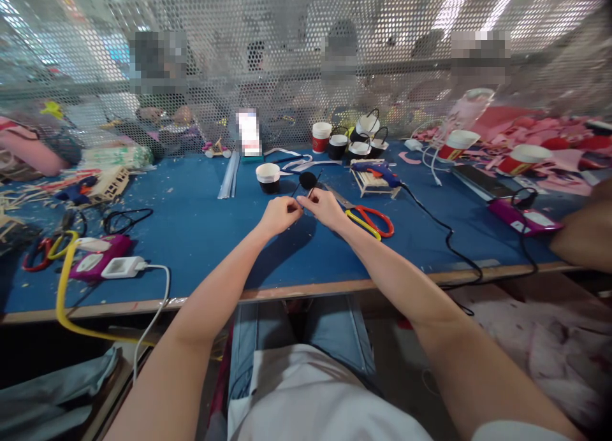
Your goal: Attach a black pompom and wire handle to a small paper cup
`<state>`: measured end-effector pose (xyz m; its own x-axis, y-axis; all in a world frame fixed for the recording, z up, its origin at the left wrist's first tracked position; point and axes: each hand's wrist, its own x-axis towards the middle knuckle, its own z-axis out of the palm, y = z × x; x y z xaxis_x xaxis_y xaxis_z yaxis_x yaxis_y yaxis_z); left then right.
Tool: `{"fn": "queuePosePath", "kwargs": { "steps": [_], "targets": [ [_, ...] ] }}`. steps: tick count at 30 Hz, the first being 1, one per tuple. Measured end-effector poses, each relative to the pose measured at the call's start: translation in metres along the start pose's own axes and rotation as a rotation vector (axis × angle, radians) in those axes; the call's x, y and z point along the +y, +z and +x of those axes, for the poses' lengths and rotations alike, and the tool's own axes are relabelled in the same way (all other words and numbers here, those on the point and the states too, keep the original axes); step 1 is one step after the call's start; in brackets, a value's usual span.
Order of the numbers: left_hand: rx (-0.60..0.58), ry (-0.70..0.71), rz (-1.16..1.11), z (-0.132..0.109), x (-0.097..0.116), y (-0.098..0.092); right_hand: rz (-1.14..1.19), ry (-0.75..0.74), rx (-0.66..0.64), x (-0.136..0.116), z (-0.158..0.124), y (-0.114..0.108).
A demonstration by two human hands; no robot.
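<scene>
Both my hands meet over the middle of the blue table, fingertips nearly touching. My left hand [280, 215] is closed in a pinch on a thin black strip [296, 189]. Pinched too, my right hand [327, 209] grips what looks like the other end of this strip. A round black piece [307, 180] shows just beyond the fingertips; whether it is joined to the strip, I cannot tell. Behind my left hand stands a black-and-white paper cup [268, 178]. Scissors [370, 221] with red and yellow handles lie beside my right wrist.
A blue glue gun [377, 171] rests on a small wooden rack [370, 185], its cord trailing right. Several handled cups [359, 149] stand at the back. Purple power strips [102, 257] lie at both sides. Clear glue sticks [229, 175] lie back left. Another person's arm [583, 231] is at right.
</scene>
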<state>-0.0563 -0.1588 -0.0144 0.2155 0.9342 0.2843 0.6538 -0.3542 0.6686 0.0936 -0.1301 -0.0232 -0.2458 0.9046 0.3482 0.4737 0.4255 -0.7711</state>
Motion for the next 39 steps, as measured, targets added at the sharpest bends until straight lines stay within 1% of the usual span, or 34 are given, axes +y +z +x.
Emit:
{"fn": "queuePosePath", "kwargs": {
  "steps": [1, 3, 5, 7, 8, 11, 14, 16, 18, 22, 24, 26, 28, 31, 34, 36, 39],
  "targets": [
    [-0.003, -0.001, -0.004, 0.0, -0.001, 0.0, 0.016, 0.018, -0.01, -0.001, 0.0, 0.0],
    [-0.015, -0.011, -0.029, 0.001, -0.003, 0.001, 0.088, 0.04, -0.076, -0.002, -0.002, -0.002],
    [-0.035, -0.028, -0.074, 0.001, -0.007, 0.001, 0.176, 0.031, -0.166, -0.003, -0.002, -0.003],
    [-0.047, -0.047, -0.109, 0.002, -0.01, 0.001, 0.211, 0.013, -0.205, -0.003, -0.002, -0.004],
    [-0.048, -0.055, -0.112, 0.002, -0.011, 0.001, 0.199, 0.012, -0.196, -0.003, -0.002, -0.004],
    [-0.029, -0.054, -0.072, 0.002, -0.009, 0.001, 0.108, 0.022, -0.109, 0.0, 0.0, -0.002],
    [-0.009, -0.029, -0.014, 0.001, -0.004, 0.0, 0.03, 0.002, -0.016, 0.003, 0.002, 0.003],
    [-0.004, -0.009, 0.017, 0.0, -0.002, -0.001, 0.006, -0.017, 0.019, 0.004, 0.002, 0.004],
    [-0.01, 0.001, 0.019, 0.001, -0.003, -0.001, 0.031, -0.007, 0.003, 0.005, 0.002, 0.005],
    [-0.048, -0.034, -0.083, 0.002, -0.008, 0.001, 0.24, 0.012, -0.183, 0.005, 0.0, 0.002],
    [-0.06, -0.055, -0.134, 0.002, -0.01, 0.002, 0.292, -0.002, -0.219, 0.004, 0.0, 0.0],
    [-0.056, -0.052, -0.138, 0.002, -0.01, 0.002, 0.251, 0.014, -0.186, 0.003, 0.0, -0.001],
    [-0.041, -0.03, -0.097, 0.001, -0.008, 0.002, 0.157, 0.03, -0.13, 0.003, 0.0, 0.0],
    [-0.027, -0.014, -0.05, 0.001, -0.004, 0.002, 0.02, -0.01, -0.03, 0.004, 0.002, 0.002],
    [-0.028, -0.014, -0.054, 0.001, -0.004, 0.003, -0.027, -0.051, 0.036, 0.006, 0.003, 0.004],
    [-0.037, -0.019, -0.071, 0.001, -0.007, 0.004, 0.01, -0.034, 0.013, 0.005, 0.002, 0.004],
    [-0.056, -0.017, -0.114, 0.002, -0.011, 0.005, 0.154, 0.002, -0.138, 0.002, -0.002, -0.001]
  ]
}}
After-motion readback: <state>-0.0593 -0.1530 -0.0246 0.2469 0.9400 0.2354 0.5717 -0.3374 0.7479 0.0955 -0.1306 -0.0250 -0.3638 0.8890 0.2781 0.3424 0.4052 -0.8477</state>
